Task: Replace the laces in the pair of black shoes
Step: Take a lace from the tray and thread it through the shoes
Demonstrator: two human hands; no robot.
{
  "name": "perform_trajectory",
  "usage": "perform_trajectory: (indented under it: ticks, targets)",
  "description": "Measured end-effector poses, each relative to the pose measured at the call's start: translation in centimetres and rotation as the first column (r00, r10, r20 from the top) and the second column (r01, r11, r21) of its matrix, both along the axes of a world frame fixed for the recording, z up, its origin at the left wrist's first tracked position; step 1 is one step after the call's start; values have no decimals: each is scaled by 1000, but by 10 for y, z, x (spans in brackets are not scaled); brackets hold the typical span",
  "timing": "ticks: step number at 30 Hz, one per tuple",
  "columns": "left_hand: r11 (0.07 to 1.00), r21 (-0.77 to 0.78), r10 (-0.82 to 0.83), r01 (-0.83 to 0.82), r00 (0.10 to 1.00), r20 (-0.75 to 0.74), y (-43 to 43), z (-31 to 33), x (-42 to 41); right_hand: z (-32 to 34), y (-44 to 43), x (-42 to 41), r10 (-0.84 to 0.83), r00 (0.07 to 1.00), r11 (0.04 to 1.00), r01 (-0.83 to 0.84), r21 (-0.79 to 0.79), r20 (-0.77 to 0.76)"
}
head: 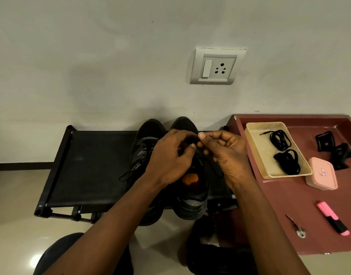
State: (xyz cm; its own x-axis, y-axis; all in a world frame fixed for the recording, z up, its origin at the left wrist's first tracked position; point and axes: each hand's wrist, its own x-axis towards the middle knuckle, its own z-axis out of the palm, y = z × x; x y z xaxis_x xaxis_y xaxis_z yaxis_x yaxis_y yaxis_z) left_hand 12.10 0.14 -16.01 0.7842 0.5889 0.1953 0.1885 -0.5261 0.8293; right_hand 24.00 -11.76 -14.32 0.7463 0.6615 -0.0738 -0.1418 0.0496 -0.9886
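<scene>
Light: dim, even indoor light, muted colours.
Glare: soft patch on the floor [35,260], near left.
Shadows: faint, on the wall [91,76].
Distortion: wide-angle bending at the edges.

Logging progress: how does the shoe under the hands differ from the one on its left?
The right shoe has the left hand and right hand pinching its lace; the left shoe is untouched. The left shoe shows crossed lacing with a loose end trailing on the rack; the right shoe's lacing is mostly hidden. Both are black, side by side, toes toward the wall.
</scene>
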Motion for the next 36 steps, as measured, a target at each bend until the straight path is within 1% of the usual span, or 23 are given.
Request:
perform_trajectory:
  ticks: [2, 4, 7, 8, 9, 11, 13, 14, 15, 16, 18, 20, 22, 24, 25, 29, 31, 33, 34, 36]
  targets:
    - [992, -82, -94, 97, 995, 43, 0, 0, 0, 0, 1, 0, -23, 999, 1000, 23, 4, -22]
    - [981, -125, -140, 146, 988, 58, 1, -2, -1, -1, 2, -2, -45, 998, 999, 45, 3, -43]
    - [982, -148, -106, 118, 990, 90, 1, -6, 1, -2, 1, -3, -70, 996, 998, 70, -5, -56]
    - [970, -215, -90, 113, 989, 115, 2, -5, 1, -2, 2, -3, -79, 995, 997, 79, -4, -68]
    - [937, -325, -81, 127, 985, 151, 3, -3, 1, -2, 3, -3, -92, 992, 996, 92, -3, -85]
    - [815, -546, -73, 195, 969, 237, 7, 1, -1, -1, 5, -2, -120, 987, 993, 120, -12, -109]
    - [682, -671, -82, 291, 942, 325, 13, 2, -4, -2, 6, -1, -128, 985, 992, 124, -36, -113]
    - [644, -686, -106, 338, 928, 358, 15, 3, -6, -3, 6, -1, -123, 986, 992, 118, -45, -115]
    - [641, -672, -134, 371, 916, 378, 16, 3, -7, -4, 7, -1, -117, 986, 993, 111, -50, -118]
    - [674, -632, -159, 383, 910, 382, 15, 3, -7, -5, 7, -2, -114, 986, 993, 108, -52, -122]
    - [784, -507, -183, 358, 914, 363, 14, 1, -6, -7, 8, -1, -109, 985, 993, 103, -56, -131]
    - [867, -391, -176, 309, 924, 339, 13, 0, -5, -9, 9, 1, -105, 986, 993, 97, -69, -133]
    - [935, -264, -158, 237, 944, 290, 14, -3, -6, -10, 9, 3, -114, 989, 989, 103, -109, -96]
    - [975, -154, -123, 163, 962, 243, 14, -5, -8, -10, 8, 7, -117, 991, 984, 107, -139, -63]
    - [981, -135, -102, 136, 967, 232, 15, -6, -9, -11, 7, 9, -116, 991, 984, 107, -141, -60]
    - [966, -235, -51, 106, 972, 228, 17, -6, -11, -12, 6, 11, -122, 991, 982, 113, -152, -54]
    - [971, -227, -27, 78, 975, 220, 19, -6, -12, -13, 5, 12, -130, 990, 979, 121, -164, -48]
    - [983, -181, 30, 9, 977, 209, 22, -6, -12, -14, 3, 15, -159, 986, 975, 148, -163, -54]
    - [982, -185, 65, -25, 975, 213, 23, -6, -13, -14, 2, 16, -182, 982, 972, 171, -163, -53]
    - [954, -290, 151, -74, 955, 254, 28, -4, -13, -14, -1, 21, -251, 967, 954, 242, -177, -31]
